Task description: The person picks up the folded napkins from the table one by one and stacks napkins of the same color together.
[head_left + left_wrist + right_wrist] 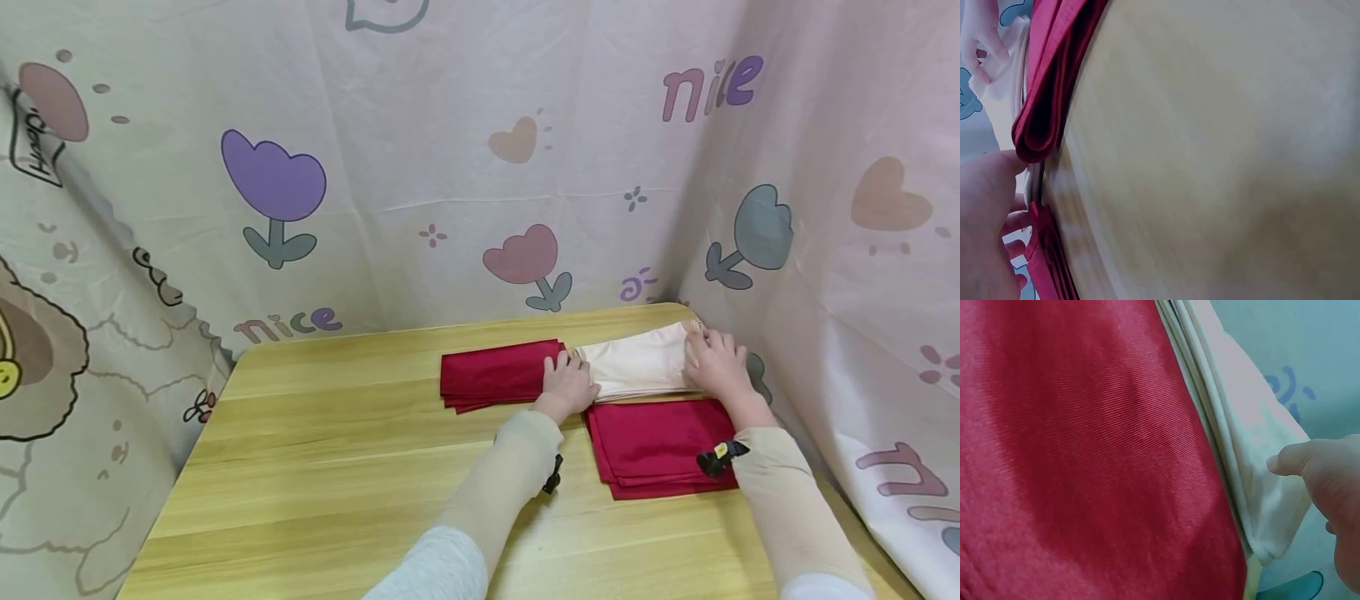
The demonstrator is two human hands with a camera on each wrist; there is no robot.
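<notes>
A folded cream-white cloth lies at the back right of the table between the two hands. My left hand rests at its left end, where the folded dark-red cloth on the left begins. In the left wrist view, the left thumb touches beside a red fold, fingers spread beyond it. My right hand rests on the white cloth's right end. The right thumb lies nearly straight on it; the other right fingers are mostly hidden there. A larger folded red cloth lies in front, under the right wrist.
The wooden table extends to the left and front. A patterned curtain hangs along the back and both sides, close to the right hand. Small black devices are strapped at both wrists, including a right wrist device.
</notes>
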